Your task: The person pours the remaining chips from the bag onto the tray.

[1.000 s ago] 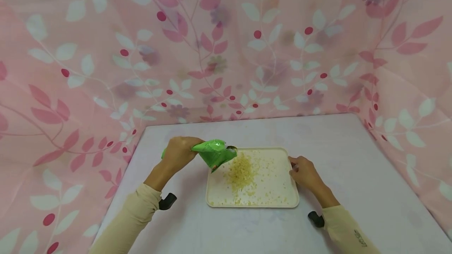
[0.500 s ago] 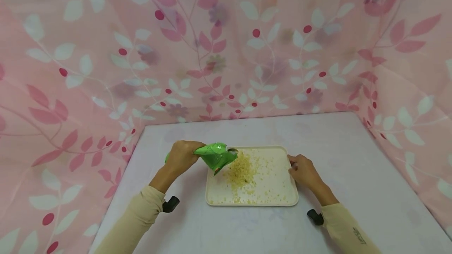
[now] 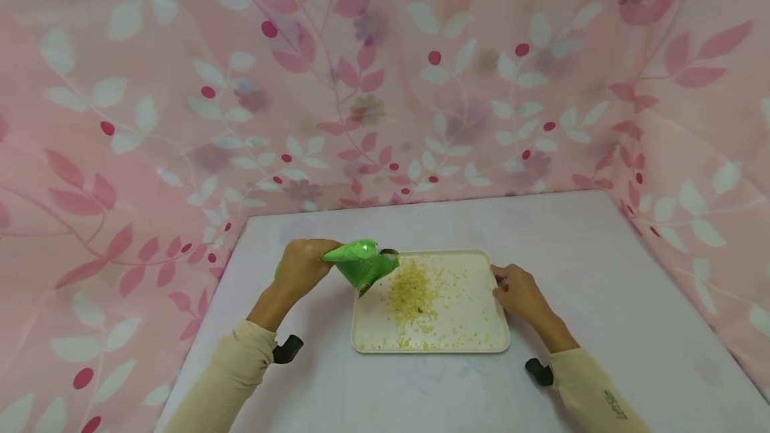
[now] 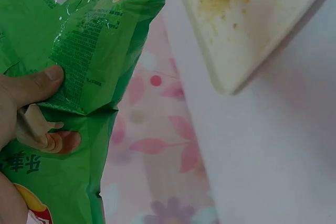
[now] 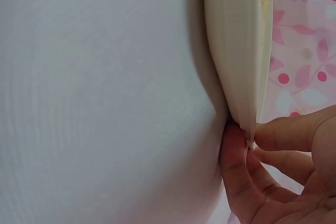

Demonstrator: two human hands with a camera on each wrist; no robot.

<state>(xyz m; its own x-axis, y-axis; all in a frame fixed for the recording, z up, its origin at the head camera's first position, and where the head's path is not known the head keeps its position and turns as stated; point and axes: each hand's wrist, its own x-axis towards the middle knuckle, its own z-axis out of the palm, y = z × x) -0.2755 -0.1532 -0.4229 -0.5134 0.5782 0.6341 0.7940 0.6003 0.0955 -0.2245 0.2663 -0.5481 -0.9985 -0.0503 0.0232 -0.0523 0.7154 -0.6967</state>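
My left hand grips a crumpled green chip bag, its torn mouth tilted down over the left side of a cream tray. In the left wrist view the thumb presses on the printed face of the bag. Yellow crushed chip crumbs lie heaped left of the tray's middle, with finer bits scattered around. At the tray's right edge my right hand pinches the rim; in the right wrist view a finger reaches under the tray's wall. What is inside the bag is hidden.
A white-covered table bears the tray. Pink floral fabric hangs behind it and on both sides. Each wrist carries a small black device, one on the left and one on the right.
The bag shifts slightly right and then back left, staying tipped over the tray. A small dark bit now shows on the crumb heap. My right hand keeps its place at the rim.
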